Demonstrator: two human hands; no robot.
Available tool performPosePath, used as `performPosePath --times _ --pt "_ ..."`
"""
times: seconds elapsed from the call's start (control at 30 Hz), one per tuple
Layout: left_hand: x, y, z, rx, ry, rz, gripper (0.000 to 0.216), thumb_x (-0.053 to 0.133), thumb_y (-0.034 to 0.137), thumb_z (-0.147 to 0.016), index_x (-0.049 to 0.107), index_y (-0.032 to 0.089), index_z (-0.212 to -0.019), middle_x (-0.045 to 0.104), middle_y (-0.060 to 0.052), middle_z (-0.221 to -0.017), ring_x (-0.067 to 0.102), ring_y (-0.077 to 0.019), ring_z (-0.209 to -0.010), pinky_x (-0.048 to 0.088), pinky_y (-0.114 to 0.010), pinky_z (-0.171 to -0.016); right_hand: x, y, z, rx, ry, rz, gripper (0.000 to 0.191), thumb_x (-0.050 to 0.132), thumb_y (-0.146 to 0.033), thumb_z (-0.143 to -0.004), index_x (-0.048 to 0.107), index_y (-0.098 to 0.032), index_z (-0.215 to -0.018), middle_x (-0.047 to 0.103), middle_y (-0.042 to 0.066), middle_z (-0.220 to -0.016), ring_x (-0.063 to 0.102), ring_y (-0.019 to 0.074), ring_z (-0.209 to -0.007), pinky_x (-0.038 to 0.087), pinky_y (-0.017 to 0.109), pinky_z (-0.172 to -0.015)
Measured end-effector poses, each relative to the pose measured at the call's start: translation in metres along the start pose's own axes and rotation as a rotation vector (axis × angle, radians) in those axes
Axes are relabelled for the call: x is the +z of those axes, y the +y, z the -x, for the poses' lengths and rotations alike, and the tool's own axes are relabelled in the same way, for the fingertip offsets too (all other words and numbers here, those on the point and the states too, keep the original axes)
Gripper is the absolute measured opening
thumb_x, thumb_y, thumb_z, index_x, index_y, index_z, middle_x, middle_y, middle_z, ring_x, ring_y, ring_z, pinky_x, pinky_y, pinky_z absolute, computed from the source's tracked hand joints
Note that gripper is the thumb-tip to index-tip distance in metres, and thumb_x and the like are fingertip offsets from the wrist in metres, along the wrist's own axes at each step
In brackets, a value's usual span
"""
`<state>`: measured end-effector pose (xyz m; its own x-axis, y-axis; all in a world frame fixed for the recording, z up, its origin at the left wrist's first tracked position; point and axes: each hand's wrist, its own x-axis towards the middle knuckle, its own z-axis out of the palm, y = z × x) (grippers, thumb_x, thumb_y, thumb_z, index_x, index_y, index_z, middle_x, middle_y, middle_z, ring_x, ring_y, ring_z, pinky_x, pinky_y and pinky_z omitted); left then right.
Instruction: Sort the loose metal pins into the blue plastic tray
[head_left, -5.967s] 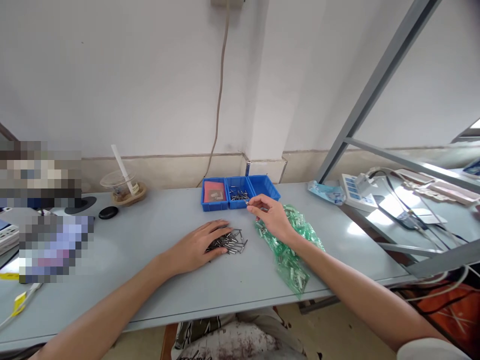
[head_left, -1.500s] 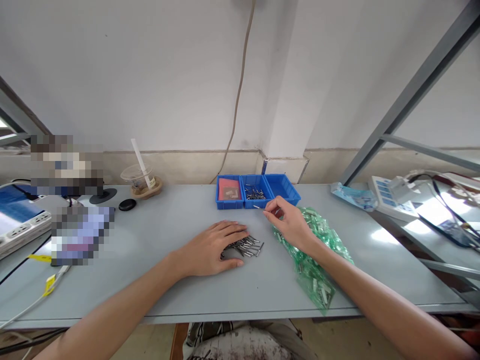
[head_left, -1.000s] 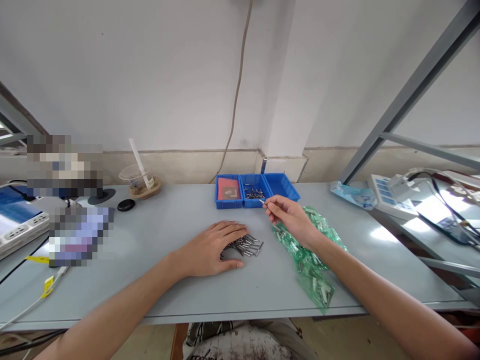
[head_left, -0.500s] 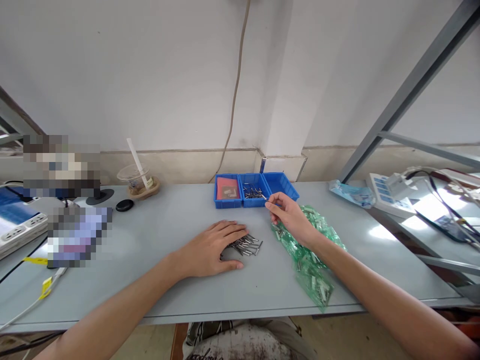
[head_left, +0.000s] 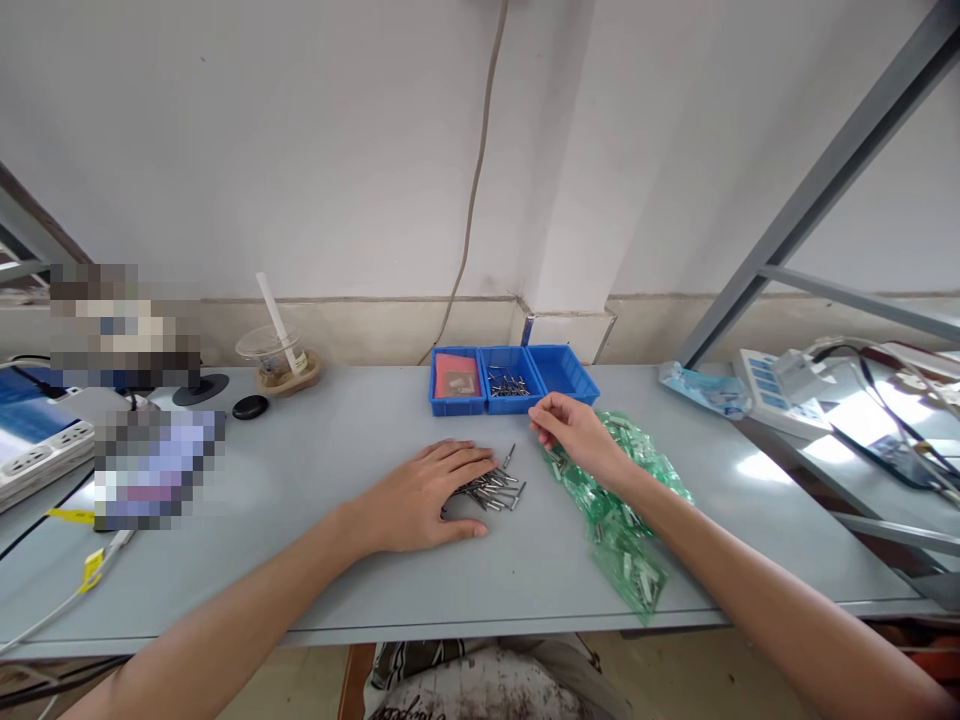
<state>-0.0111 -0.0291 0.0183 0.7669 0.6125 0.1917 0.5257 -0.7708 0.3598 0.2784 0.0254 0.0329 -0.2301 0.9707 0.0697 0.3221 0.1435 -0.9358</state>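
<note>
My left hand lies flat with its fingers stretched out, partly covering a pile of thin metal pins on the table. One metal pin sits at the pile's far edge, pointing toward the blue bins. My right hand hovers just in front of the bins, thumb and fingers curled together, and no pin shows between the fingertips. Beneath and beside it are green plastic bags with small metal parts inside. In the middle blue bin lie several similar metal pins.
The left blue bin contains a pink sheet and a small bag; the right blue bin adjoins the middle one. A plastic cup with a straw and a black round lid stand left. Power strips and cables lie at the sides.
The pin that my right hand pinched has left its fingers, and a pin now shows at the pile's far edge. My left hand has stayed in place.
</note>
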Motion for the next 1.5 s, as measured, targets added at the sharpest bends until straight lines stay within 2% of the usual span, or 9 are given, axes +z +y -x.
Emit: performPosePath --times 0.17,0.3,0.53,0.77,0.97,1.07,1.17,1.33,1.5 --pt "0.001 -0.001 0.001 0.006 0.021 -0.006 0.079 0.06 0.07 -0.098 0.04 0.03 -0.163 0.047 -0.008 -0.164 0.041 -0.0344 -0.152 0.034 -0.053 -0.126 0.0 -0.002 0.006 -0.345 -0.256 0.476 0.012 0.067 -0.036 -0.097 0.069 -0.028 -0.106 0.069 0.005 -0.108 0.061 0.0257 -0.099 0.046 0.042 -0.092" --pt "0.001 -0.001 0.001 0.008 0.018 -0.005 0.079 0.06 0.07 -0.098 0.04 0.03 -0.163 0.047 -0.007 -0.164 0.04 -0.0341 -0.152 0.034 -0.052 -0.126 0.0 -0.004 0.009 -0.359 -0.339 0.586 0.014 0.057 -0.036 -0.104 0.068 -0.027 -0.103 0.068 0.006 -0.108 0.059 0.0272 -0.107 0.04 0.045 -0.099" --pt "-0.001 0.001 0.001 0.004 0.009 -0.001 0.079 0.061 0.069 -0.098 0.039 0.03 -0.164 0.045 -0.006 -0.166 0.039 -0.0333 -0.153 0.034 -0.051 -0.127 -0.001 0.009 0.006 -0.335 -0.255 0.643 0.024 0.049 -0.04 -0.108 0.059 -0.025 -0.092 0.066 0.005 -0.1 0.054 0.0259 -0.094 0.039 0.043 -0.09" --pt "0.0 -0.001 0.001 0.011 0.017 0.005 0.08 0.061 0.069 -0.098 0.038 0.031 -0.164 0.045 -0.007 -0.165 0.04 -0.0341 -0.153 0.035 -0.052 -0.126 -0.001 0.001 0.002 -0.208 -0.096 0.284 0.026 0.052 -0.047 -0.104 0.066 -0.025 -0.101 0.067 0.003 -0.089 0.058 0.0222 -0.082 0.044 0.034 -0.073" --pt "-0.001 0.0 0.0 0.003 0.011 0.005 0.079 0.062 0.068 -0.098 0.039 0.031 -0.164 0.045 -0.007 -0.166 0.041 -0.0334 -0.152 0.035 -0.051 -0.126 -0.002 -0.001 0.002 -0.125 -0.026 0.144 0.041 0.053 -0.06 -0.101 0.065 -0.023 -0.087 0.057 0.001 -0.073 0.048 0.0174 -0.064 0.038 0.03 -0.059" --pt "-0.001 0.0 0.0 0.0 -0.001 0.003 0.08 0.062 0.068 -0.098 0.038 0.03 -0.164 0.045 -0.007 -0.166 0.04 -0.0332 -0.153 0.035 -0.051 -0.126 -0.001 0.001 0.002 -0.113 -0.012 0.067 0.041 0.05 -0.061 -0.103 0.06 -0.024 -0.088 0.053 -0.001 -0.071 0.046 0.0167 -0.064 0.038 0.03 -0.059" --pt "-0.001 0.0 0.0 0.005 -0.004 0.001 0.079 0.061 0.068 -0.098 0.038 0.03 -0.164 0.044 -0.007 -0.166 0.039 -0.0334 -0.153 0.034 -0.052 -0.126 0.0 0.002 0.002 -0.128 -0.032 0.018 0.033 0.052 -0.056 -0.104 0.059 -0.024 -0.099 0.061 0.001 -0.083 0.051 0.017 -0.07 0.044 0.031 -0.065" --pt "0.0 0.0 0.0 0.005 -0.001 0.001 0.079 0.062 0.067 -0.098 0.039 0.029 -0.164 0.044 -0.007 -0.166 0.04 -0.0333 -0.153 0.034 -0.051 -0.126 0.002 0.0 0.005 -0.198 0.03 0.161 0.02 0.058 -0.047 -0.102 0.057 -0.026 -0.104 0.066 0.003 -0.09 0.058 0.0206 -0.08 0.048 0.035 -0.074" --pt "-0.002 0.001 0.001 0.002 0.0 0.003 0.079 0.062 0.068 -0.098 0.039 0.03 -0.164 0.045 -0.007 -0.166 0.039 -0.033 -0.153 0.033 -0.051 -0.127 0.004 -0.001 0.007 -0.272 0.084 0.363 0.016 0.059 -0.04 -0.101 0.055 -0.026 -0.096 0.064 0.002 -0.088 0.057 0.0204 -0.078 0.045 0.034 -0.07"
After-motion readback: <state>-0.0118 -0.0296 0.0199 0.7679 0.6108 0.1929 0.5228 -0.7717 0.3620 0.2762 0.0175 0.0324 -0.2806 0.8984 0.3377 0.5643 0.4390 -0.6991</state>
